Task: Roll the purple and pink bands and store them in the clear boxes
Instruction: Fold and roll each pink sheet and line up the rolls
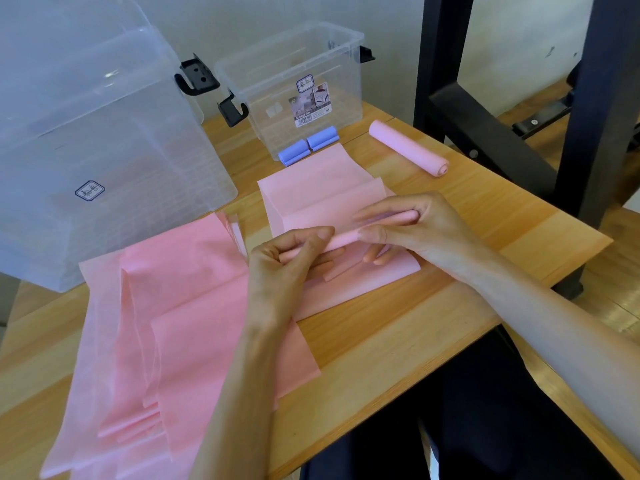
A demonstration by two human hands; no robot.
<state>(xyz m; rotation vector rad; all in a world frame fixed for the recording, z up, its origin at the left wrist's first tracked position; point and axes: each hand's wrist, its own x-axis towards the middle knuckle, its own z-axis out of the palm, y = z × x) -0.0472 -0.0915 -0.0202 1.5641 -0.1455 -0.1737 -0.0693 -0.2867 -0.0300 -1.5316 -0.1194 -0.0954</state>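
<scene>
Two hands work mid-frame: the left hand [289, 252] and right hand [412, 225] both curl around a half-rolled pink band [322, 199] on the bench [450, 306]. Purple rolls [308, 145] lie against the small clear box [294, 81] above; a finished pink roll [408, 147] sits upper right.

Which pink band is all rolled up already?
The pink roll lying alone on the table, right of the small clear box. The other pink bands are still flat or only partly rolled in the hands.
</scene>
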